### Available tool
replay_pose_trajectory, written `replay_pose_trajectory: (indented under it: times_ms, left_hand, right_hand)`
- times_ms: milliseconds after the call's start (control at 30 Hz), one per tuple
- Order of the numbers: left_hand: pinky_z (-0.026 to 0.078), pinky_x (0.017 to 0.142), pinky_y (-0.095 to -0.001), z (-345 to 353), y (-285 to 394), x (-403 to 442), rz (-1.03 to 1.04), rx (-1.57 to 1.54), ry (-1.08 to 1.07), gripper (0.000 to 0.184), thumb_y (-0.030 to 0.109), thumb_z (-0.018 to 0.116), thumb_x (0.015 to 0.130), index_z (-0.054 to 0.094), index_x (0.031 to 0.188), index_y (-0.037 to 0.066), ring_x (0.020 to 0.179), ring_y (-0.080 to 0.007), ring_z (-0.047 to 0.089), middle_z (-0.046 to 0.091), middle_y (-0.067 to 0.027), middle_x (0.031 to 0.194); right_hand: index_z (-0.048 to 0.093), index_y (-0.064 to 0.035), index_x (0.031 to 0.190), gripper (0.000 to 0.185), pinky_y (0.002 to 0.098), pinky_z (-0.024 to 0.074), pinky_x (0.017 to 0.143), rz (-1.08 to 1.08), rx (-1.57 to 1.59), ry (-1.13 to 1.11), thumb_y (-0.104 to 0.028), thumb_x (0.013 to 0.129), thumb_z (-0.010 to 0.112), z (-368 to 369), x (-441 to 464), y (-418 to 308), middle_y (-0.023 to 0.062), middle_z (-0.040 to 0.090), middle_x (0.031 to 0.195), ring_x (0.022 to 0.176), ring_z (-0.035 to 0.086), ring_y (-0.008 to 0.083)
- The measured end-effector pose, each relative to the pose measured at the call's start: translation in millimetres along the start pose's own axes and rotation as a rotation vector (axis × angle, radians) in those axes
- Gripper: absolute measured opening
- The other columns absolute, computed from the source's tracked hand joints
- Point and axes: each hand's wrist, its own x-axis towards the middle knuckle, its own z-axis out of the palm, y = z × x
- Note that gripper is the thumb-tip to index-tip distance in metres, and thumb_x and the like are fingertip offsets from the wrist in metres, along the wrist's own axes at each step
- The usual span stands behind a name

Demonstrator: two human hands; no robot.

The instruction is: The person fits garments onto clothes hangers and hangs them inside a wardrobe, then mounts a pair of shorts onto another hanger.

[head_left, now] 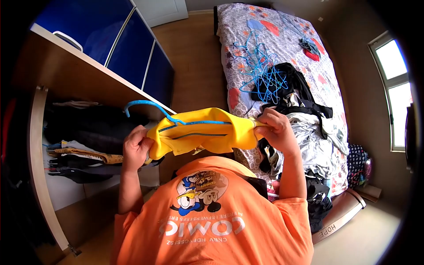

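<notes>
In front of my chest, a yellow garment [201, 115] is stretched between both hands. Its kind I cannot make out. A blue hanger [152, 104] sits inside the garment's wide opening, its hook sticking out to the upper left. My left hand [138, 143] pinches the left edge of the yellow cloth between thumb and fingers. On the other side my right hand [277, 129] is closed on the right end of the same cloth. The lower part of the garment is mostly out of sight.
At left stands an open wardrobe [39, 163] with dark clothes [88, 126] hanging inside and blue doors [90, 28]. To the right is a bed [282, 17] with a heap of blue hangers [260, 66] and piled black and white clothes [313, 137]. A window [393, 88] is far right.
</notes>
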Motion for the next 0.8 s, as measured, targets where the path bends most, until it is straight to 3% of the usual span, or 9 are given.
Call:
replay_pose_trajectory:
  times_ms: [67, 200, 367, 533, 800]
  left_hand:
    - [0.044, 0.063, -0.0269, 3.2, -3.3, -0.1, 0.006, -0.047, -0.057, 0.014, 0.007, 0.065, 0.082, 0.061, 0.093, -0.001, 0.069, -0.0185, 0.055, 0.055, -0.0072, 0.076]
    - [0.045, 0.067, -0.0274, 0.8, -4.4, 6.2, 0.013, -0.083, -0.126, 0.018, 0.01, 0.066, 0.082, 0.06, 0.095, -0.001, 0.076, -0.0203, 0.056, 0.056, -0.0082, 0.084]
    - [0.043, 0.069, -0.0266, -14.5, -36.7, -2.2, -0.08, -0.003, -0.238, 0.029, 0.027, 0.058, 0.088, 0.057, 0.099, 0.0, 0.077, -0.0223, 0.054, 0.055, -0.0088, 0.087]
    - [0.04, 0.062, -0.0277, 11.0, -50.0, -15.0, -0.161, -0.015, -0.095, 0.036, 0.035, 0.053, 0.092, 0.053, 0.087, 0.0, 0.069, -0.0182, 0.048, 0.049, -0.0069, 0.076]
    - [0.035, 0.062, -0.0244, 5.8, -40.8, -19.1, -0.101, -0.175, 0.047, 0.033, 0.033, 0.054, 0.092, 0.053, 0.082, 0.002, 0.068, -0.014, 0.043, 0.044, -0.0039, 0.073]
  right_hand:
    - [0.057, -0.0003, 0.077, 0.02, 0.0326, 0.0393, 0.05, -0.075, -0.17, -0.016, -0.008, 0.065, 0.071, 1.1, 4.5, -3.5, 0.0091, 0.046, 0.064, 0.056, 0.049, 0.0251]
    - [0.06, -0.0053, 0.07, 0.018, 0.0335, 0.0389, 0.048, -0.15, -0.184, 0.106, -0.013, 0.06, 0.073, -0.5, 3.6, 8.3, 0.005, 0.052, 0.06, 0.052, 0.051, 0.0242]
    - [0.062, -0.0004, 0.076, 0.02, 0.0307, 0.0393, 0.049, -0.084, -0.1, 0.16, -0.008, 0.061, 0.072, -17.1, -0.9, 13.8, 0.0074, 0.051, 0.06, 0.052, 0.051, 0.0224]
    - [0.062, -0.0003, 0.077, 0.018, 0.0283, 0.0392, 0.048, -0.053, -0.074, 0.13, -0.005, 0.062, 0.072, -21.7, -1.1, 18.8, 0.0075, 0.052, 0.061, 0.052, 0.051, 0.0203]
    - [0.063, 0.0, 0.08, 0.02, 0.0279, 0.0411, 0.049, -0.078, -0.089, 0.14, -0.004, 0.063, 0.072, -24.1, 0.8, 30.4, 0.0071, 0.053, 0.063, 0.052, 0.052, 0.0191]
